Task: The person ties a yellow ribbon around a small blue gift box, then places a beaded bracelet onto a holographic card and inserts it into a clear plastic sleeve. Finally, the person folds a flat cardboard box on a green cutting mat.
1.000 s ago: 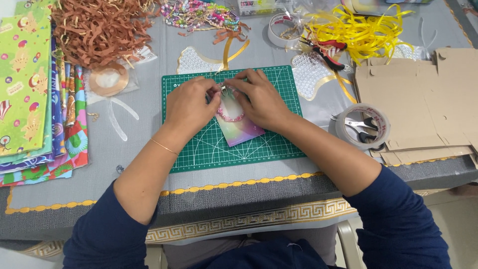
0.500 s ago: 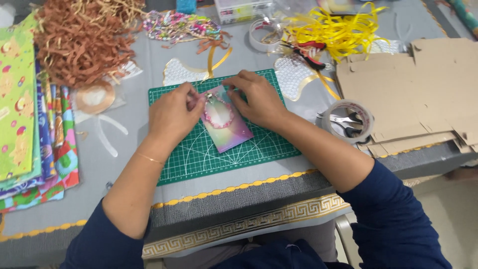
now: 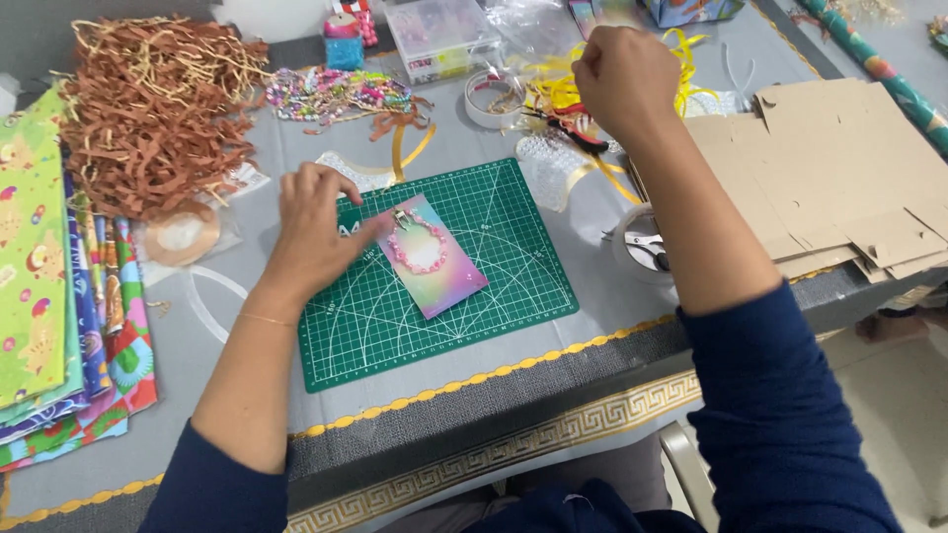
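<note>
Two hands of mine show in the head view, well apart. My left hand (image 3: 314, 232) rests on the green cutting mat (image 3: 494, 296), fingers spread and loose, the fingertips touching the upper left corner of the pastel card (image 3: 439, 268); it presses rather than grips. That card lies tilted near the mat's middle, and a pink bead bracelet (image 3: 417, 247) sits on its upper half. My right hand (image 3: 622, 79) is lifted at one o'clock from the mat, curled shut into a loose fist above the yellow ribbon (image 3: 563, 94); whether it pinches anything I cannot tell, since I see only its back.

At eleven o'clock from the mat lies a heap of brown paper shreds (image 3: 148, 109). At nine o'clock, patterned wrapping sheets (image 3: 44, 296) are stacked along the table edge. At twelve o'clock stands a roll of tape (image 3: 491, 97). At three o'clock, scissors (image 3: 642, 245) lie in a small round tub, just beside flattened cardboard (image 3: 839, 168).
</note>
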